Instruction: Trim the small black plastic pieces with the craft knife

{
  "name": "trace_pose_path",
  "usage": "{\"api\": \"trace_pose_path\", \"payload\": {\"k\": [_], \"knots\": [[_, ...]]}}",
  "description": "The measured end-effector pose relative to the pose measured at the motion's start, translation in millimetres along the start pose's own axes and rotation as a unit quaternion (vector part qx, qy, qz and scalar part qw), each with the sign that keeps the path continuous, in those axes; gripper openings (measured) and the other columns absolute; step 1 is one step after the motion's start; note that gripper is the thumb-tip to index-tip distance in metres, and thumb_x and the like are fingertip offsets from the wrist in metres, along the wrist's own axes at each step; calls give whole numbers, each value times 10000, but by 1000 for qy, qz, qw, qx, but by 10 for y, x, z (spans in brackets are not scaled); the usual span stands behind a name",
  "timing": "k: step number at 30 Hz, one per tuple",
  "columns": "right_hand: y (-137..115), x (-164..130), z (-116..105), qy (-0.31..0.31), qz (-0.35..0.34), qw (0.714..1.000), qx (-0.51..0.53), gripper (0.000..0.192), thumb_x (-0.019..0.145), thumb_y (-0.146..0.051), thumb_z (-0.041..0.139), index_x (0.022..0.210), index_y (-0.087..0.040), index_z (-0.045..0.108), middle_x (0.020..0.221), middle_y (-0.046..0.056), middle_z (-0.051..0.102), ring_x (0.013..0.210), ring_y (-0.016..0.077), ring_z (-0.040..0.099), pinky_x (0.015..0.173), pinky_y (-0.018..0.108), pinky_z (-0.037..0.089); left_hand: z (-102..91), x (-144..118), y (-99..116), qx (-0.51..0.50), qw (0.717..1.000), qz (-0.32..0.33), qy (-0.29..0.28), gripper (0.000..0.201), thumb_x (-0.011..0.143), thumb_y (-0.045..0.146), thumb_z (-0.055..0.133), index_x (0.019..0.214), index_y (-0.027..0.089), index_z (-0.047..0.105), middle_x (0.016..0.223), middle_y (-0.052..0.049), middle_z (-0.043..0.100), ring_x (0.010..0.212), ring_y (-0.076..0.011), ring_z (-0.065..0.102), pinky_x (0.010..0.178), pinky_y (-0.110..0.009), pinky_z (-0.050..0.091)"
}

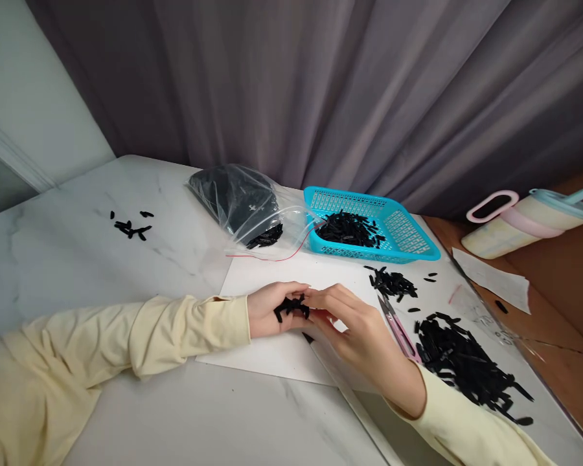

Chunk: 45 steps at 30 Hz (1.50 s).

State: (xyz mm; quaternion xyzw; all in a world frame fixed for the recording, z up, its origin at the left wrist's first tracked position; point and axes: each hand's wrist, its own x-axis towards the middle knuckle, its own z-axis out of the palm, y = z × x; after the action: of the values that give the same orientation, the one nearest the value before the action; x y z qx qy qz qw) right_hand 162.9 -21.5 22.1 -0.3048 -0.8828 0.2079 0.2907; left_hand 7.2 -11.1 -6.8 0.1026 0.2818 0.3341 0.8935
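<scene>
My left hand (pixel 267 310) rests on a white sheet of paper (pixel 272 353) and cups a small bunch of black plastic pieces (pixel 291 306). My right hand (pixel 359 330) comes in from the right, and its fingertips touch the same bunch. Both arms wear pale yellow sleeves. A large heap of black pieces (pixel 466 362) lies just right of my right wrist. A smaller pile (pixel 392 283) sits beyond my right hand. Pink-handled scissors (pixel 397 327) lie shut between that hand and the heap.
A turquoise basket (pixel 408 236) with black pieces stands at the back. Left of it lies a clear bag (pixel 245 204) of the same pieces. A few stray pieces (pixel 131 226) lie far left. A pastel lidded cup (pixel 529 223) lies on the wooden surface right.
</scene>
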Motion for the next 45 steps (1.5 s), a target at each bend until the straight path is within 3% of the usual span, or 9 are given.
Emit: {"api": "trace_pose_path", "payload": {"k": [6, 9, 14, 18, 23, 26, 36, 40, 45], "knots": [[-8, -70, -94, 51, 21, 997, 57, 106, 812, -162, 601, 883, -209, 664, 846, 53, 688, 825, 197, 581, 710, 342, 502, 104, -115, -34, 113, 990, -9, 82, 250, 892, 152, 395, 764, 68, 592, 649, -53, 618, 643, -115, 627, 673, -215, 512], [-14, -133, -116, 66, 102, 984, 131, 76, 796, -252, 631, 824, -233, 698, 952, 57, 687, 891, 211, 598, 782, 378, 492, 103, -131, -61, 155, 986, -8, 66, 249, 887, 194, 420, 751, 74, 591, 643, -49, 609, 528, -89, 577, 499, -178, 481], [-54, -269, -133, 45, 347, 857, 380, 180, 749, -350, 668, 805, -179, 660, 788, 41, 674, 742, 154, 615, 655, 271, 494, 84, -151, -80, 221, 975, -2, 29, 262, 822, 342, 555, 709, 106, 565, 573, 17, 522, 367, -12, 331, 320, -128, 295], [-52, -357, -119, 17, 364, 803, 472, 186, 776, -331, 648, 843, -159, 652, 688, 7, 607, 608, 86, 534, 534, 201, 428, 95, -177, -97, 335, 941, 51, 15, 288, 762, 393, 608, 659, 134, 536, 483, 80, 376, 342, -12, 238, 282, -134, 239], [-13, -453, -28, 9, 336, 811, 479, 276, 752, -318, 675, 957, -168, 566, 668, -20, 581, 530, 84, 548, 523, 226, 470, 96, -197, -141, 449, 889, 81, 36, 304, 791, 429, 551, 658, 162, 493, 448, 103, 288, 325, -14, 211, 283, -134, 185], [-18, -506, 26, 32, 312, 851, 421, 233, 766, -316, 658, 906, -180, 530, 696, -5, 607, 559, 112, 592, 562, 258, 504, 88, -223, -173, 481, 872, 85, 32, 320, 815, 448, 511, 680, 159, 505, 462, 94, 290, 335, -17, 224, 298, -144, 189], [-88, -532, -13, 31, 206, 955, 212, 258, 857, -217, 519, 1104, -205, 592, 734, 9, 579, 644, 106, 522, 575, 218, 438, 86, -241, -206, 430, 900, 69, 26, 402, 781, 469, 562, 595, 185, 347, 454, 108, 233, 349, -12, 187, 312, -136, 150], [-72, -550, 28, 72, 244, 921, 294, 154, 812, -260, 608, 949, -192, 585, 684, -10, 578, 556, 91, 529, 522, 207, 449, 87, -255, -165, 415, 907, 67, 17, 475, 794, 455, 556, 543, 180, 262, 461, 102, 224, 366, -5, 166, 326, -142, 104], [-85, -587, 107, 117, 290, 871, 379, 276, 682, -220, 743, 710, -193, 469, 547, -42, 602, 427, 76, 518, 434, 180, 433, 79, -278, -171, 441, 896, 51, -14, 444, 851, 440, 482, 561, 174, 276, 478, 97, 227, 384, -10, 172, 351, -161, 128]]}}
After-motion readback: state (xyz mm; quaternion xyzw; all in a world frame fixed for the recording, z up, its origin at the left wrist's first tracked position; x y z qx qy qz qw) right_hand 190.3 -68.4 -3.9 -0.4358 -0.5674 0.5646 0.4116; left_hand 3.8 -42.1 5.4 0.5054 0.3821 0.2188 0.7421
